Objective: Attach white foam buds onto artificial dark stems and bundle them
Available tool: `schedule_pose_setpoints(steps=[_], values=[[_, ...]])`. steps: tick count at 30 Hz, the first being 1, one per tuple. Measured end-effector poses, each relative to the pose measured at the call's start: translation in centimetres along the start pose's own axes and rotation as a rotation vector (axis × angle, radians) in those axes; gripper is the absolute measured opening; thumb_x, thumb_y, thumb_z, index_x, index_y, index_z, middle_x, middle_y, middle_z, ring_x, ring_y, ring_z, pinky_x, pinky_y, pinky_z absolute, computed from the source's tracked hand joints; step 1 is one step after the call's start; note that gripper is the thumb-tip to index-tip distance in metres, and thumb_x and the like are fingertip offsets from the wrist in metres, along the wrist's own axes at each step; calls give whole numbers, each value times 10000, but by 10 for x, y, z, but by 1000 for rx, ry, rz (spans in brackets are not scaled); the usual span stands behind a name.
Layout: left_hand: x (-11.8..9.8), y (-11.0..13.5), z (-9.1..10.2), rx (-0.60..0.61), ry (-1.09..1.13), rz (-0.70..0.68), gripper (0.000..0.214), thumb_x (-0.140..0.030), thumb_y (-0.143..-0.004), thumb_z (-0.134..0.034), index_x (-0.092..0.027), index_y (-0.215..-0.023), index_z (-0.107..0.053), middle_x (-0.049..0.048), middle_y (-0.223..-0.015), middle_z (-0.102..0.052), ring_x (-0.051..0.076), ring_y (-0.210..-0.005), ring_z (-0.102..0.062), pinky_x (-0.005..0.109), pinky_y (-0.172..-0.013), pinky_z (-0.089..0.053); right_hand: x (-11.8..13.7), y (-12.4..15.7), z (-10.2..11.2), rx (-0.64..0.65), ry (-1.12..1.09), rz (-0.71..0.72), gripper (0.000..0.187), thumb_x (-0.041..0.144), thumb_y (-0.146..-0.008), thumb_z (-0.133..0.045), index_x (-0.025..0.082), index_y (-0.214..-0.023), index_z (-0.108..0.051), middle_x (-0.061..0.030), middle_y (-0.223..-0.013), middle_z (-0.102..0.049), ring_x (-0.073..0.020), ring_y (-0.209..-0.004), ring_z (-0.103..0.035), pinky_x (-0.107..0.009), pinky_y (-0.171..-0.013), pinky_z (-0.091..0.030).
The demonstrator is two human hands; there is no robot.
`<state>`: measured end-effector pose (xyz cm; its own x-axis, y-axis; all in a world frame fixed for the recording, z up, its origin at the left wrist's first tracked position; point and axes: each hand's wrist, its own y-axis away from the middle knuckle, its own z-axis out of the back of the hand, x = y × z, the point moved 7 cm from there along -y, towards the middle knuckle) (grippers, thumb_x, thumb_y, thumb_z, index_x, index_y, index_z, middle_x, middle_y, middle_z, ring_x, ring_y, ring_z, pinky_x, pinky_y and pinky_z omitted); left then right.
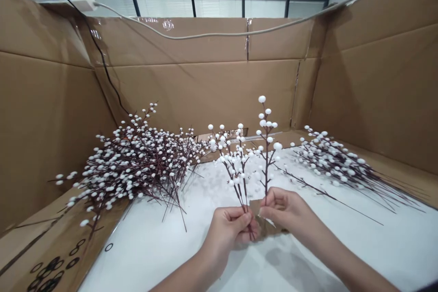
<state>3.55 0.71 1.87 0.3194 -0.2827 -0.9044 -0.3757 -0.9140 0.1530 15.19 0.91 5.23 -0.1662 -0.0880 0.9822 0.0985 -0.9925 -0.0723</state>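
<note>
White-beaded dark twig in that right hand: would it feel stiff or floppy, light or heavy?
The white-beaded dark twig is probably stiff: it stands upright above the right hand. It is likely light, held in a small pinch.

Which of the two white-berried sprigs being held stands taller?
The sprig in the right hand: its top berry rises above the shorter, bushier sprig in the left hand.

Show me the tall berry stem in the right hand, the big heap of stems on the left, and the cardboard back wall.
Tall berry stem [266, 159]: head view, on its upper stalk.
Big heap of stems [137, 159]: head view, on its middle.
Cardboard back wall [191, 91]: head view, on a bare panel.
</note>
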Motion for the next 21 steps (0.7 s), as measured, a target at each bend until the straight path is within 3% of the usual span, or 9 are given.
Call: schedule_pose_setpoints(steps=[7,15,21], values=[[2,2,-2,27,-10,13,356,-414,-554,-745,-73,-556,-644,38,-540,-550,105,-532,-505,229,-575,-405,-12,-6,-14,14,71,-21,235,325,-615,-688,168,-574,-518,3,-598,-632,-123,-498,-571,-257,-518,-456],[8,-1,-3,64,1,35,393,-452,-552,-732,-73,-578,-632,30,-526,-549,96,-502,-511,216,-543,-398,-11,-5,-20,126,-163,-22,301,374,-594,-714,170,-559,-496,29,-522,-584,-101,-429,-535,-236,-457,-441],[6,0,-4,80,4,4,349,-417,-573,-722,-86,-552,-613,24,-546,-549,95,-524,-514,220,-564,-410,-18,-11,-17,113,-131,-41,356,452,-595,-699,176,-567,-477,7,-473,-604,-134,-413,-573,-236,-418,-425]])
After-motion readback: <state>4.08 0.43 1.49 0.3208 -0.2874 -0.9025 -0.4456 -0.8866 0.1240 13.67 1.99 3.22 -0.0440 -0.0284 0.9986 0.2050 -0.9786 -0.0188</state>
